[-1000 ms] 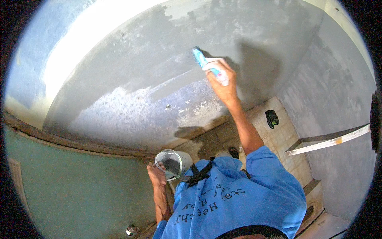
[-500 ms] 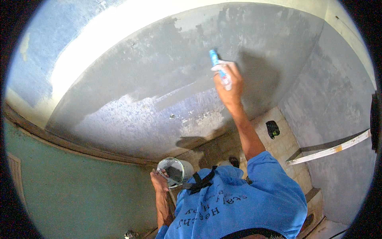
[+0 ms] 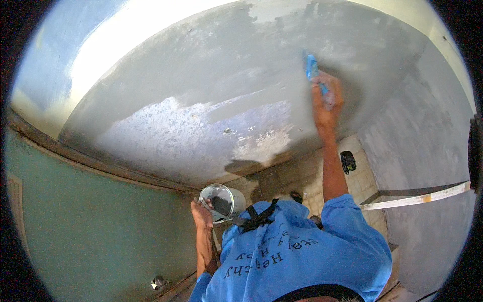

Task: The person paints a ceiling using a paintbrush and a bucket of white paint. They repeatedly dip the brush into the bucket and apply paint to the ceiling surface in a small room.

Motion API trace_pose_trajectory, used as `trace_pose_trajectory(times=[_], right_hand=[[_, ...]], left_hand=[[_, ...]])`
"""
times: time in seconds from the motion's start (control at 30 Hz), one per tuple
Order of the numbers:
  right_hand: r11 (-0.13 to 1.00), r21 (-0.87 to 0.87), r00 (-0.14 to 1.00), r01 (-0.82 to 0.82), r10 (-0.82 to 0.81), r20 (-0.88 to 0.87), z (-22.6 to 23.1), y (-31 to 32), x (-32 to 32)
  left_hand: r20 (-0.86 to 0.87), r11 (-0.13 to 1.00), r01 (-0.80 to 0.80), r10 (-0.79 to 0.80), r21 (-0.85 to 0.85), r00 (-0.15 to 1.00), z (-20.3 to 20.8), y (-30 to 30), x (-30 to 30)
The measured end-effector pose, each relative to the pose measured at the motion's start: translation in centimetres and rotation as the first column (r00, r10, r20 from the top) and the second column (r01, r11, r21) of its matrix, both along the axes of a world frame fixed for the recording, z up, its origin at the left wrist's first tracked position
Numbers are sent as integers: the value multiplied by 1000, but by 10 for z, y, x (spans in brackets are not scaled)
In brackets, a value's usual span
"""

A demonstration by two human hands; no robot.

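Up on the wall, my right hand is closed around a paintbrush with a blue body. Its tip lies against the grey-coated wall, slightly blurred by motion. Below the grey coat is a lighter, whitish-purple patch with rough, chipped spots. Down by my waist, my left hand grips the rim of a pale round bucket, fingers hooked over its edge. Dark grey paint shows inside the bucket.
On the tiled floor lies a black plastic bag. A white bar juts across on the right, by the grey side wall. A green wall stands at left, with a small object near its foot.
My right hand has moved the paintbrush to the right and slightly up along the wall. My left hand keeps the bucket in about the same place. The view has shifted a little.
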State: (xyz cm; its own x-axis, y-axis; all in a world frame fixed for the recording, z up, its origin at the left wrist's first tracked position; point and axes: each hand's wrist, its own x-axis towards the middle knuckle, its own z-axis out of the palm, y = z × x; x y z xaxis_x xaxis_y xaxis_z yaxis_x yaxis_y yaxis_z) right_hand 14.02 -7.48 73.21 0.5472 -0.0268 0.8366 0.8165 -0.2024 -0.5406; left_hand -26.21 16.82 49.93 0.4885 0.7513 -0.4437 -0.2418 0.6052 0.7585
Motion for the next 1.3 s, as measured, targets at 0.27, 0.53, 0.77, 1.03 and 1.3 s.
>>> trace_pose_trajectory(times=[0.27,0.53,0.77,1.03,1.3], right_hand=[[975,-133,973,-176,193,129,-33,110,-92],[893,26,888,-450,451,-92,-75,95,-75],[978,-205,993,-41,63,103,-88,57,-49],[909,-294,949,-294,314,21,-108,138,-103],[806,189,758,-560,591,-275,-95,137,-92]], left_hand=[[-16,999,-31,32,20,999,28,-13,7],[-17,999,-50,50,0,999,3,-1,-6],[-38,994,-110,111,24,993,5,-2,-3],[-30,993,-110,109,-30,994,-3,5,-2],[-57,991,-133,133,-4,989,10,1,-1]])
